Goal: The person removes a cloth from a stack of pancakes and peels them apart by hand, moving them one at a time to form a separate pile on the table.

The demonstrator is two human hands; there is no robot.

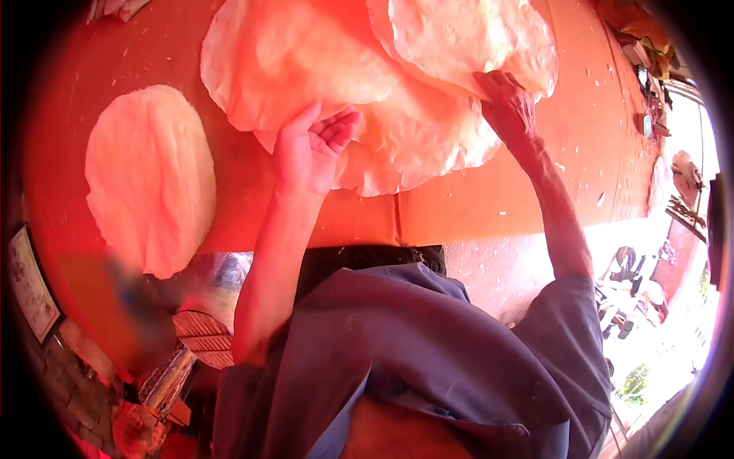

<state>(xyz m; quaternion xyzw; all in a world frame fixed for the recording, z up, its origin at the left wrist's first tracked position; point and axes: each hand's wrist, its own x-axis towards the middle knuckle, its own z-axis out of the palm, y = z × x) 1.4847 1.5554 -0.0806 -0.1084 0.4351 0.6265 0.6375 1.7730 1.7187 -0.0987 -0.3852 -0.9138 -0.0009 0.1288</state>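
Note:
Several pale, soft sheets, resembling cotton wadding, overlap on the orange-red table. My right hand [508, 107] has its fingers curled on the lower edge of the upper right sheet [459, 38]. My left hand [312, 149] is palm up at the lower edge of the large left sheet [294, 65], with thumb and loosely bent fingers apart and nothing visible in them. Beneath these lies another sheet [417, 145] with a ragged lower edge. A separate oval sheet [153, 176] lies to the left and hangs slightly over the table's near edge.
The table [589, 161] has small white scraps scattered on it and a seam near the middle. A slatted round stool-like object [202, 336] stands below on the left. Various articles [650, 84] lie along the right side. Strong light comes from the right.

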